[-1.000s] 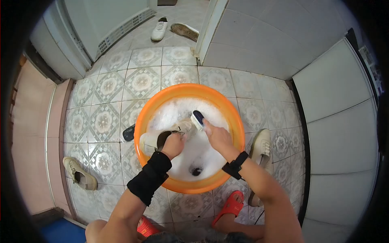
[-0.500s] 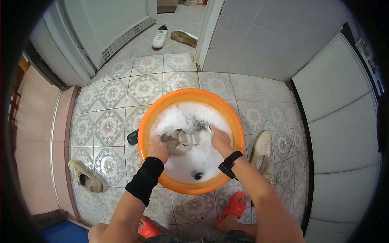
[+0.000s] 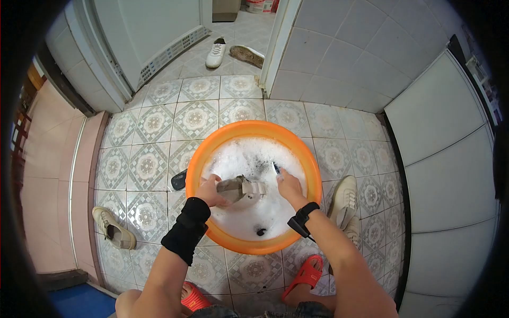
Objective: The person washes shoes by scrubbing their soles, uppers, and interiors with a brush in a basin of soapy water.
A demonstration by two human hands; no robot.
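An orange basin (image 3: 195, 164) full of white suds (image 3: 233, 156) stands on the floor in front of me. My left hand (image 3: 213, 192) grips one end of a beige-grey shoe (image 3: 233, 188), its far end lying in the foam. Over the right part of the suds, my right hand (image 3: 290, 185) is closed around a small brush (image 3: 275, 168); a white and dark blue end shows past the fingers, the rest is hidden. A small black thing (image 3: 260, 231) pokes out of the foam near the basin's front.
A beige shoe (image 3: 114, 229) lies at left; two more, including a pale shoe (image 3: 344, 199), are right of the basin. A black object (image 3: 179, 180) touches or nears its left side. Beyond the doorway lie a white shoe (image 3: 216, 53) and an overturned shoe (image 3: 247, 55).
My left hand has shifted its hold on the shoe, now raised slightly with fingers around its end. More of the brush shows past my right hand. The view has tilted a little.
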